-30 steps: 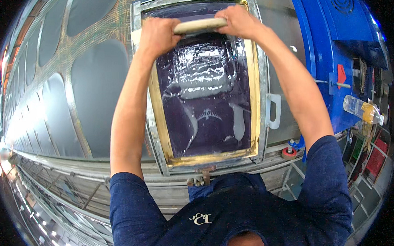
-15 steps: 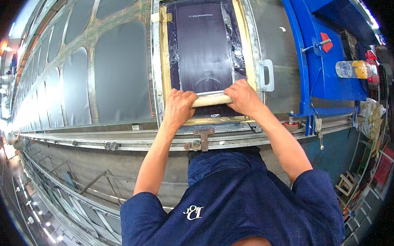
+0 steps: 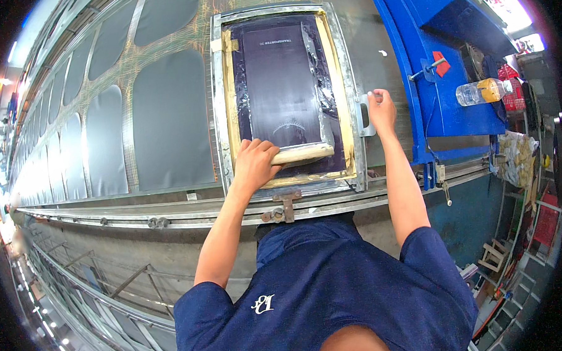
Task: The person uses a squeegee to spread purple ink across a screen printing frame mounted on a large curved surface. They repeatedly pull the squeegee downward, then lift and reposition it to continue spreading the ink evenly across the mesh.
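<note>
Pale, bar-shaped squeegee (image 3: 305, 154) lying across the lower part of a dark, rectangular, metal-framed screen (image 3: 281, 82); the left hand (image 3: 255, 167) grasps its left end. The right hand (image 3: 383, 113), fingers curled, meets the frame's white loop handle (image 3: 367, 131); its grip cannot be determined.

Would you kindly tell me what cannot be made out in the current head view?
All in the head view:
Left end of the squeegee: covered by the left grip.
Hold on the white handle: unclear, as the right grip overlaps it.
Surface beneath the screen frame: hidden by the dark mesh.
Farthest grey panels leftward: small, washed out by glare.
</note>
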### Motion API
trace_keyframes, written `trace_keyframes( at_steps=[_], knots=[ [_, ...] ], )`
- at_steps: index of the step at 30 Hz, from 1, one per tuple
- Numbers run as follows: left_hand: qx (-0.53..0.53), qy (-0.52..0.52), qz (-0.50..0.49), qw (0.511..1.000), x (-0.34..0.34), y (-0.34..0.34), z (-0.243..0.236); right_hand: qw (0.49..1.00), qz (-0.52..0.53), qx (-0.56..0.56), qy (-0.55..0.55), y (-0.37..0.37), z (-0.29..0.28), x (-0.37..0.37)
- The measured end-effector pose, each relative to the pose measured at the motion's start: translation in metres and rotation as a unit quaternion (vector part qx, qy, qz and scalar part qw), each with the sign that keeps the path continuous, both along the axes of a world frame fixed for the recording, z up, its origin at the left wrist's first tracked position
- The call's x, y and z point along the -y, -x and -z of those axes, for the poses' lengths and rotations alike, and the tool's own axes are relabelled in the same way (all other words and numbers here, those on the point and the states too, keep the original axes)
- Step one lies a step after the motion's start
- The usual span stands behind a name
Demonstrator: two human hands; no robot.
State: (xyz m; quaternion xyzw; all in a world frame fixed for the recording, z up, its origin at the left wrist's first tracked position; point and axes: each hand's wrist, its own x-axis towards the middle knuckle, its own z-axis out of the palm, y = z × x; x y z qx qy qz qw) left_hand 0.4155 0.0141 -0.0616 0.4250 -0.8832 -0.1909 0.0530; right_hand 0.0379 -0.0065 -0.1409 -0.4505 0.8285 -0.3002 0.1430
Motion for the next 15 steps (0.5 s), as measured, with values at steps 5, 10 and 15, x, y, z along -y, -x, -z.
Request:
trace_keyframes(
  at_steps=[5,10,15],
  knots=[
    [0.004,-0.002,-0.012,1.0,-0.004,0.0,-0.001,0.998,0.043,0.049,0.019,-0.01,0.037,0.013],
    [0.009,-0.001,-0.022,1.0,0.002,0.004,-0.008,0.992,0.064,0.11,0.007,-0.013,0.029,0.014],
    [-0.002,0.004,-0.017,1.0,0.003,0.003,-0.005,0.991,0.049,0.11,0.061,-0.015,0.027,0.01]
  ],
)
